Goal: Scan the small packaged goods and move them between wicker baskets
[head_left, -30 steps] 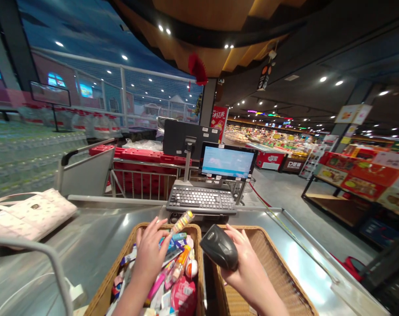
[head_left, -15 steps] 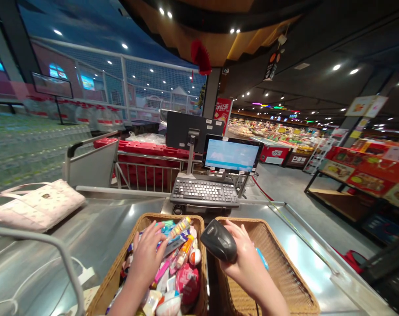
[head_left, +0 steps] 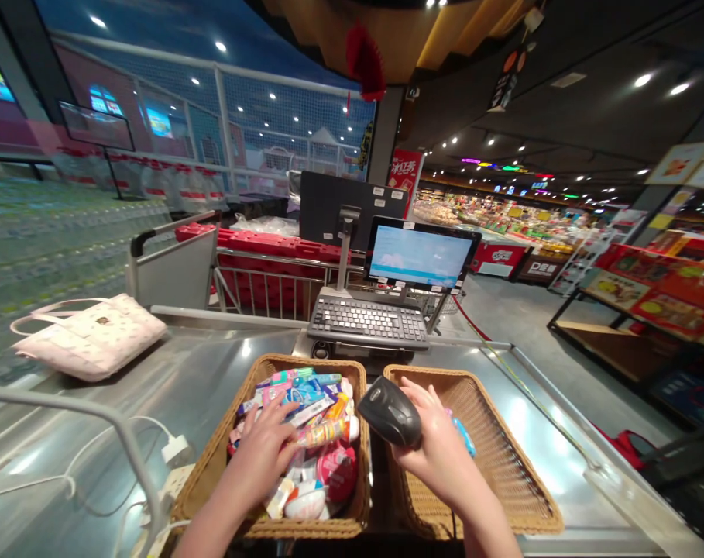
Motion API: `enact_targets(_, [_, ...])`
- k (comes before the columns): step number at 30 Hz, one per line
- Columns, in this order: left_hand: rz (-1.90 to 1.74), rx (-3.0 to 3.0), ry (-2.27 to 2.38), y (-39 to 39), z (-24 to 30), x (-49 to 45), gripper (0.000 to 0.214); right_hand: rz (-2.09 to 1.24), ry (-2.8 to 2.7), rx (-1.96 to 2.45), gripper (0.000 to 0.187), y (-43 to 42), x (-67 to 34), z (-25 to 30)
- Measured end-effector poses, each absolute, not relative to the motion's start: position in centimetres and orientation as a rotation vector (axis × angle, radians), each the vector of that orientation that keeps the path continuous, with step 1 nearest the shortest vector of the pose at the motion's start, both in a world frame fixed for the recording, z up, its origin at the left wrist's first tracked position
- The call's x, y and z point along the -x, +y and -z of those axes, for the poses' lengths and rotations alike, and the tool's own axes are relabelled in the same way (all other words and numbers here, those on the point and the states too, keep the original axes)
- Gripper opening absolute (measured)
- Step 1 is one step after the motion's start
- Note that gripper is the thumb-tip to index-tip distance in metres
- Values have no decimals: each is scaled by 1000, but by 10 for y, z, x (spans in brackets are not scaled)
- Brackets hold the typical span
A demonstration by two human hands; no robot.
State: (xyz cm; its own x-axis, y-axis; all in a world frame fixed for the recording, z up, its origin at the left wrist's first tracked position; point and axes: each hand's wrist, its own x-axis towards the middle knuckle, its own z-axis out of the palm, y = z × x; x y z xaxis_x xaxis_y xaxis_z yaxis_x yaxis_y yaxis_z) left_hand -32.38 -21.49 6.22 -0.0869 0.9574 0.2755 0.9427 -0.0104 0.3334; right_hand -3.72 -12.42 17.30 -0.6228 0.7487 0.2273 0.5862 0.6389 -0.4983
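My left hand [head_left: 266, 443] rests over the left wicker basket [head_left: 204, 473], fingers spread on a heap of small packaged goods. Near its thumb lies a yellow-and-orange tube [head_left: 327, 432]; the fingertips touch blue packets [head_left: 312, 394]. A round red pack [head_left: 337, 470] and a white-and-orange item [head_left: 305, 500] lie closer to me. My right hand [head_left: 436, 442] is wrapped round a black barcode scanner [head_left: 389, 413], its head pointing left above the gap between the baskets. Beneath that hand, the right wicker basket [head_left: 503, 473] holds a blue item [head_left: 464, 438], partly hidden.
Behind the baskets stand a keyboard [head_left: 372, 322] and a lit screen [head_left: 421, 254]. A pale handbag [head_left: 96, 337] lies on the metal counter [head_left: 212, 345] at left. A grey bent tube [head_left: 113, 418] and white cables [head_left: 70, 473] occupy the near left side.
The yellow-and-orange tube has dropped lower among the goods beside my left hand. Blue packets now show more. The view has tipped downward slightly; the scanner stays in my right hand.
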Motion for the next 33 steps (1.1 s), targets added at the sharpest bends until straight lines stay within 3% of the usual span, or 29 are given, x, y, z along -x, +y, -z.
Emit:
enact_targets(8, [-531, -2146, 2115, -217, -51, 316, 8, -553, -2430, 1064, 54, -116, 24, -167])
enact_targets(13, [-669, -2183, 2168, -201, -55, 302, 11, -513, -2392, 1117, 53, -107, 2, -163])
enact_targets(28, [-549, -2604, 1703, -64, -95, 153, 18, -327, -2081, 1372, 52, -82, -117, -153])
enact_targets(31, [-309, -2665, 1635, -32, -73, 119, 30, -285, -2034, 1411, 51, -79, -140, -151])
enact_targets(33, [140, -2563, 1633, -16, -49, 99, 44, -266, -2004, 1420, 51, -77, -154, -148])
